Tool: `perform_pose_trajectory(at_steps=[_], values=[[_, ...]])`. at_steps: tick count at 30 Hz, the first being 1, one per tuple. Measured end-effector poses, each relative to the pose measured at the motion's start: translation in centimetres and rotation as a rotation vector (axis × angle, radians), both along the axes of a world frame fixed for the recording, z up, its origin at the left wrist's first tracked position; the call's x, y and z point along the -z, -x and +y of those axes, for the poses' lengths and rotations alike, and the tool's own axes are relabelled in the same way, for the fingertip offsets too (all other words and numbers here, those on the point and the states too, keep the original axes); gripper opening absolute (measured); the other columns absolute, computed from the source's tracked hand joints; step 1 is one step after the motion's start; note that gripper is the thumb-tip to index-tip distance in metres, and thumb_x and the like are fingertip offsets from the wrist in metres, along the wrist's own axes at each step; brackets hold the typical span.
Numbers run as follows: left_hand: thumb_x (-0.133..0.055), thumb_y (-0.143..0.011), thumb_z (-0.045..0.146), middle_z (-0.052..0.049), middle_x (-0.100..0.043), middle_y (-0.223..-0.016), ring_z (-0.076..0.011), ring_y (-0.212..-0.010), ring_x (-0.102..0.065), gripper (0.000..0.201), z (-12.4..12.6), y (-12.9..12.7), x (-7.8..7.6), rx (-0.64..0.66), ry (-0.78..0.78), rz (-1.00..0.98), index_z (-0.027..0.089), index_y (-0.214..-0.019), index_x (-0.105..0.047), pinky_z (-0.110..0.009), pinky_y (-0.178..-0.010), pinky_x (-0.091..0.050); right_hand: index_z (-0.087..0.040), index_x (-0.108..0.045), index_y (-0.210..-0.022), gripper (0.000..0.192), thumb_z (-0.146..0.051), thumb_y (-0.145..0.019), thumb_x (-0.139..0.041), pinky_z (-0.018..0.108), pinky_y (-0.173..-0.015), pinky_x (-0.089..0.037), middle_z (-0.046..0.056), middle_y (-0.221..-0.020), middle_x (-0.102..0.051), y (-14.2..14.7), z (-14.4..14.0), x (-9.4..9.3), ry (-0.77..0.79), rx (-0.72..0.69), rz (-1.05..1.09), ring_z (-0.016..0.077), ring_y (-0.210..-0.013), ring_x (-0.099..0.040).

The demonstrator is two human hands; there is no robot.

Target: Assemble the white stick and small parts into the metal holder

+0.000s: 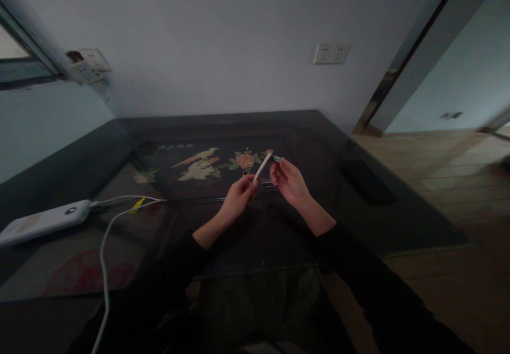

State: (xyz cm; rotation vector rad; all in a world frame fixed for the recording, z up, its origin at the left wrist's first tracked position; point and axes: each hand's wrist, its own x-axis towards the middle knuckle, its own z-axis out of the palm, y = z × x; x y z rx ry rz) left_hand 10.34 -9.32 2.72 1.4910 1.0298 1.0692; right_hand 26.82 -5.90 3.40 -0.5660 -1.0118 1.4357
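A slim white stick (263,167) slants up and away from my left hand (240,194), whose fingers are closed around its lower end. My right hand (290,183) pinches a small green-and-white piece (277,158) just beside the upper tip of the stick. Whether that piece touches the tip I cannot tell, and its kind is too small to make out. Below and between the hands lies a small shiny object (268,185) on the dark glossy table (247,237), partly hidden by my fingers.
A white power-bank-like device (48,221) lies at the left, with a white cable (104,258) and a yellow tag (137,205). At the right is a dark flat phone-like object (367,182). Wall sockets (331,53) sit above the table's back edge.
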Motion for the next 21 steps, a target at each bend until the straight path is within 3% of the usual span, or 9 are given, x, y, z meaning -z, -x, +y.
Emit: perform_pose_trajectory(at_steps=[8, 14, 21], values=[[-0.057, -0.088, 0.049, 0.006, -0.043, -0.060, -0.0078, -0.049, -0.037, 0.040, -0.47, -0.48, 0.13, 0.120, -0.006, -0.016, 0.015, -0.108, -0.060, -0.019, -0.045, -0.025, -0.022, -0.068, -0.097, 0.039, -0.052, -0.074, -0.075, 0.024, -0.046, -0.033, -0.004, -0.065, -0.052, 0.26, 0.06, 0.72, 0.003, 0.012, 0.019, 0.0079, -0.051, -0.043], [-0.057, -0.087, 0.051, 0.007, -0.042, -0.058, -0.0069, -0.047, -0.035, 0.039, -0.33, -0.59, 0.40, 0.109, -0.014, -0.015, 0.015, -0.101, -0.058, -0.018, -0.044, -0.025, -0.021, -0.069, -0.094, 0.042, -0.048, -0.066, -0.084, 0.022, -0.043, -0.033, -0.006, -0.062, -0.053, 0.17, 0.22, 0.73, 0.008, -0.030, 0.091, 0.0064, -0.048, -0.044], [-0.059, -0.085, 0.049, 0.008, -0.039, -0.056, -0.0065, -0.046, -0.033, 0.035, -0.09, -0.44, 0.51, 0.068, 0.020, -0.058, 0.017, -0.096, -0.055, -0.018, -0.044, -0.024, -0.020, -0.061, -0.077, 0.035, -0.048, -0.069, -0.082, 0.022, -0.044, -0.032, -0.005, -0.062, -0.054, 0.10, 0.29, 0.79, -0.033, -0.059, 0.090, 0.0060, -0.048, -0.043]])
